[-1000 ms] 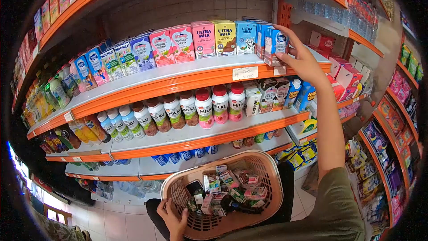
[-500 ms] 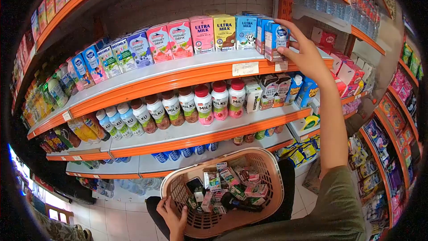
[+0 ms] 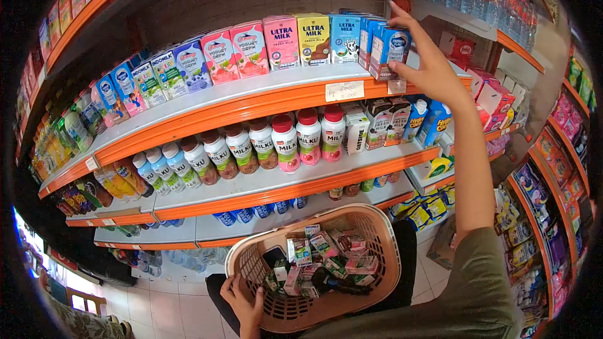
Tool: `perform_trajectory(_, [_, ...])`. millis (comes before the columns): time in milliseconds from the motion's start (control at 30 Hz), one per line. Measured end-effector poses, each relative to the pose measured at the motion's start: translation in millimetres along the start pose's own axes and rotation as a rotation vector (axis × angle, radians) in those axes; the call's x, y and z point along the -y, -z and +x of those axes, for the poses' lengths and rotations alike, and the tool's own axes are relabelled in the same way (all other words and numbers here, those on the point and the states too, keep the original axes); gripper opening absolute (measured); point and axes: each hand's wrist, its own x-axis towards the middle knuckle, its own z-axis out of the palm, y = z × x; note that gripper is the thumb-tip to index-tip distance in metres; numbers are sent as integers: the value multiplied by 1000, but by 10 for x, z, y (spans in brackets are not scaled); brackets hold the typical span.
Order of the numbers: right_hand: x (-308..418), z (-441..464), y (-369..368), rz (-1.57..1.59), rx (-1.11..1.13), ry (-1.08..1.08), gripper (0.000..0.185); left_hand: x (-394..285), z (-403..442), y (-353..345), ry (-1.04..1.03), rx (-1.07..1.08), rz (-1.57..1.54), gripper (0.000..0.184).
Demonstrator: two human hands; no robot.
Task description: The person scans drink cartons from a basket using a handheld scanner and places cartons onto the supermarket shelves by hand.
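My right hand point(image 3: 434, 72) is at the right end of the upper shelf, next to a blue Frisian Flag milk carton point(image 3: 390, 47). Its fingers are spread, the index finger raised clear of the carton top and the thumb at the carton's front. The carton stands upright at the shelf's front edge, with more blue cartons behind it. Low down, my left hand point(image 3: 244, 301) grips the left rim of a tan plastic basket point(image 3: 390, 248). Inside lie several small drink cartons point(image 3: 323, 246), a dark phone-like item point(image 3: 274, 255) and a black object point(image 3: 339, 284).
Left of my right hand stand a blue Ultra Milk carton point(image 3: 345, 41), a yellow one point(image 3: 313, 41) and pink yogurt drink cartons point(image 3: 250, 50). The shelf below bears Milku bottles point(image 3: 286, 144). An orange shelf edge point(image 3: 251, 105) runs beneath the upper row.
My right hand has loosened from the blue Frisian Flag carton: its index finger has lifted off the top and the fingers have spread. The left hand stays on the basket.
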Motion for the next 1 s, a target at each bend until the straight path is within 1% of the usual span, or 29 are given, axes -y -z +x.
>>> perform_trajectory(33, [-57, 43, 26, 3, 0, -1, 63, -3, 2, 2, 9, 3, -7, 55])
perform_trajectory(100, [-204, 135, 95, 32, 199, 22, 68, -6, 2, 8, 18, 11, -12, 55])
perform_trajectory(133, [-226, 169, 132, 34, 200, 19, 68, -6, 5, 9, 13, 7, -13, 55])
perform_trajectory(200, [-236, 240, 205, 123, 335, -87, 68, 4, 6, 1, 9, 4, -14, 55])
perform_trajectory(233, [-274, 250, 180, 69, 277, 16, 64, 13, 5, -6, -1, -5, -8, 55])
perform_trajectory(267, [-288, 277, 190, 69, 279, 16, 64, 19, 1, -9, -12, -13, -1, 55])
perform_trajectory(333, [-282, 317, 234, 92, 396, -85, 68, 9, -4, -3, 4, -4, -5, 55])
perform_trajectory(367, [-262, 320, 249, 93, 399, -87, 68, 3, -4, 4, 17, 3, -9, 55])
perform_trajectory(433, [-195, 328, 269, -74, 399, -62, 67, 7, -2, -3, 21, 1, 3, 55])
perform_trajectory(533, [-61, 322, 277, -85, 415, -98, 66, 20, -2, -14, 16, -6, 17, 55])
perform_trajectory(667, [-107, 359, 253, -63, 441, -132, 65, 46, -10, -28, 8, -13, 10, 55])
perform_trajectory(733, [-126, 385, 243, -117, 455, -147, 66, 50, -8, -31, 2, -12, 17, 54])
perform_trajectory(867, [-141, 427, 224, -149, 457, -92, 67, 43, -5, -21, -21, -14, 25, 54])
perform_trajectory(933, [-93, 472, 225, -179, 508, -171, 68, 38, 2, -26, -23, -17, 19, 54])
perform_trajectory(1000, [-155, 500, 209, -201, 494, -132, 70, 44, 0, -35, -25, -20, 13, 54])
